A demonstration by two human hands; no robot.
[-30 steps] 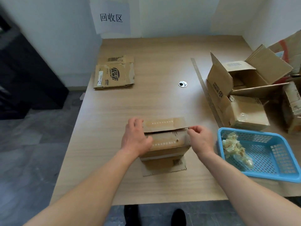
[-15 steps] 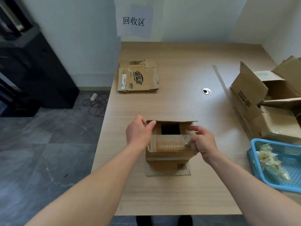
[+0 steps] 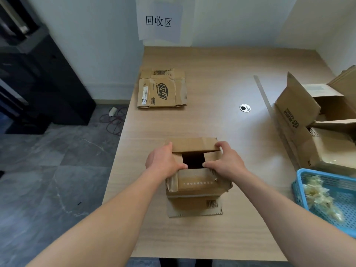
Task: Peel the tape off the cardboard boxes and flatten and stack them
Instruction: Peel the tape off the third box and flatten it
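Observation:
A small brown cardboard box (image 3: 194,191) stands near the front edge of the wooden table (image 3: 221,89), its top flaps apart so a dark opening shows. My left hand (image 3: 162,160) grips its left top edge, fingers on the far flap and thumb at the opening. My right hand (image 3: 226,162) grips the right top edge the same way. A bottom flap sticks out flat toward me. Two flattened boxes (image 3: 162,91) lie stacked at the far left of the table.
Several open, unflattened boxes (image 3: 312,128) crowd the right side. A blue plastic basket (image 3: 300,176) holding crumpled tape strips sits at the front right. A round cable grommet (image 3: 245,108) is in the table's middle. Dark furniture (image 3: 38,78) stands on the left floor.
The box's top flaps have spread further apart, the far flap folding back. Both hands shifted from the flap edges onto the box's top sides. The camera view swung left.

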